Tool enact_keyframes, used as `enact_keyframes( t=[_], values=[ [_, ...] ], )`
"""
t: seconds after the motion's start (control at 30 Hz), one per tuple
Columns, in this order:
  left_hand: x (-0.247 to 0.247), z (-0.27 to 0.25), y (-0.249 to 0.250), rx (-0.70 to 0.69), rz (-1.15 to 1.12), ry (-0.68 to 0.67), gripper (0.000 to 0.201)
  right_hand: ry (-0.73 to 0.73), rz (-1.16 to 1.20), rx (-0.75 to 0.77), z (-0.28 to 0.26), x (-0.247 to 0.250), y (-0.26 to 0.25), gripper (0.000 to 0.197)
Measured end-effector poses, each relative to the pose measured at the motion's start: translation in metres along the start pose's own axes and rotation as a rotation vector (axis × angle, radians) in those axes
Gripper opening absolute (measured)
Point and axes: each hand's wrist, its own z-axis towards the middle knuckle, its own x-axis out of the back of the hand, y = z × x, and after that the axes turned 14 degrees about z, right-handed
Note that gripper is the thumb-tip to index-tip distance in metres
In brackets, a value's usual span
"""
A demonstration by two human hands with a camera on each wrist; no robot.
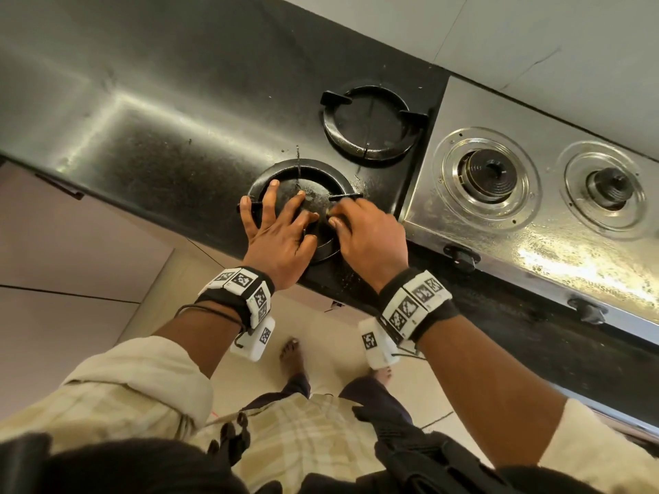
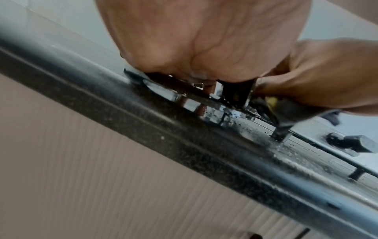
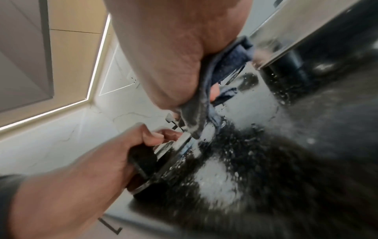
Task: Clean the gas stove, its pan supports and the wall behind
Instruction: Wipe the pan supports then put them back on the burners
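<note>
Near pan support (image 1: 285, 172) is lying on the dark surface (image 1: 160, 144), just left of the steel gas stove (image 1: 499, 251), close to the front edge. Both hands are sitting on it. Left hand (image 1: 281, 226) is spreading flat over the ring's left half, fingers straight and apart, fingertips (image 1: 274, 183) touching the rim and the surface inside it; the left wrist view is showing the palm (image 2: 204, 40) pressing down on the ring. Right hand (image 1: 371, 237) is sitting at the ring's right side, fingers curling around a dark blue cloth (image 3: 231, 61) and pressing it on the support (the head view is hiding the cloth almost entirely; the right wrist view is showing it bunched under the palm (image 3: 174, 48)). The hands are nearly touching at the thumbs.

Second pan support (image 1: 371, 123) is lying farther back on the same surface, untouched, well apart from both hands. Stove is showing two bare burners (image 1: 490, 172) and two black knobs (image 1: 461, 256) on its front. Surface around the near ring is looking wet and speckled. Pale wall (image 1: 535, 37) is running behind the stove.
</note>
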Motion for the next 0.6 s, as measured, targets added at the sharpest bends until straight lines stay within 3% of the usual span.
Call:
enact_keyframes(
  t=[0.13, 0.37, 0.6],
  values=[
    [0.001, 0.002, 0.0, 0.006, 0.003, -0.013, 0.052, 0.113, -0.022, -0.028, 0.018, -0.005, -0.005, 0.018],
    [0.002, 0.002, 0.0, 0.006, -0.027, -0.005, 0.048, 0.226, 0.007, -0.309, 0.007, 0.0, 0.012, 0.013],
    [-0.001, 0.004, 0.001, 0.011, 0.014, -0.023, 0.051, 0.068, -0.004, -0.122, 0.022, -0.005, -0.02, 0.014]
  ],
)
